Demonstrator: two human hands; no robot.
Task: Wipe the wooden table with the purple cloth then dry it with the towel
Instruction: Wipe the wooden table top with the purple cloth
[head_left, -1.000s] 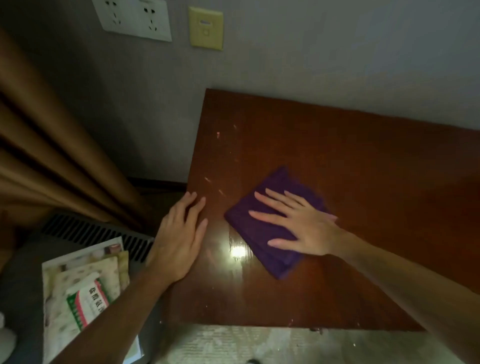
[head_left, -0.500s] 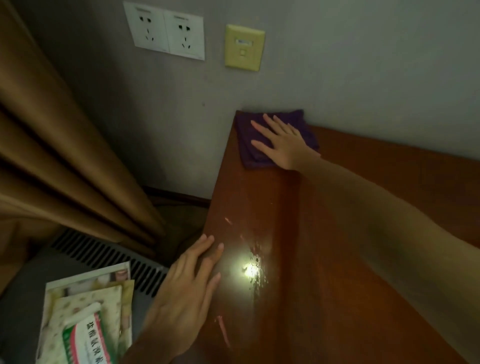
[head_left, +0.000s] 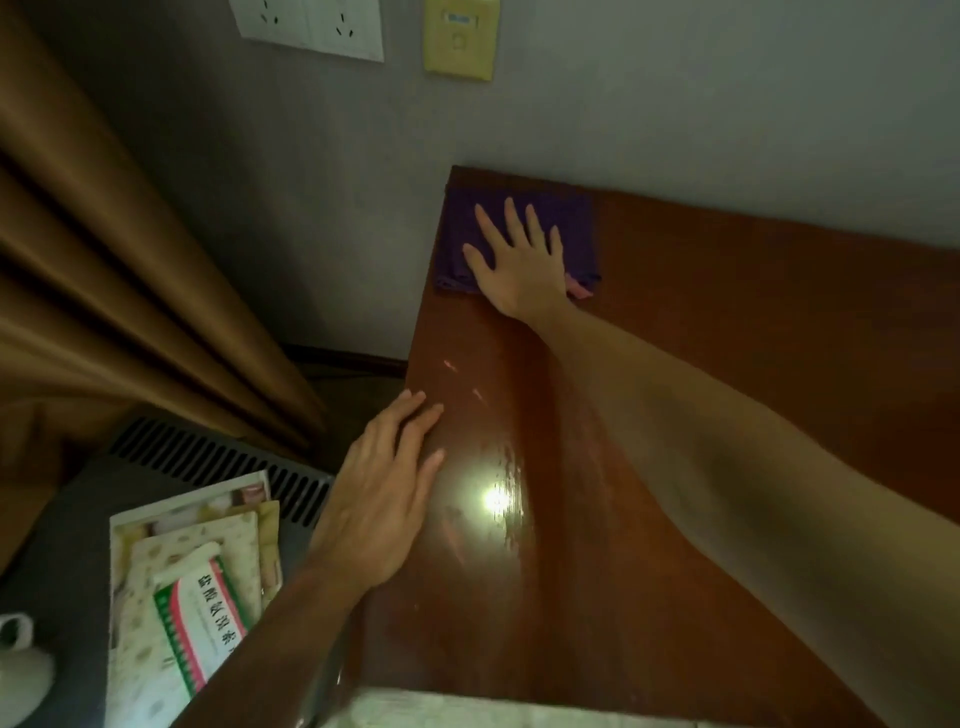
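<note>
Right hand (head_left: 519, 260), fingers straight and spread, presses folded purple cloth (head_left: 579, 234) flat at glossy reddish-brown wooden table's (head_left: 753, 338) 11 o'clock corner. Left hand (head_left: 379, 499) rests flat, holding nothing, on 9 o'clock edge. Risk: cloth overhangs edge; outward stroke could drop it.

Brown curtain (head_left: 104, 291) hangs in folds at left, over a slatted grille (head_left: 208, 462). On the wall, a white socket plate (head_left: 311, 26) beside a yellow plate (head_left: 458, 39). Lower left, stacked papers (head_left: 182, 545) under a green-and-red box (head_left: 202, 629).
</note>
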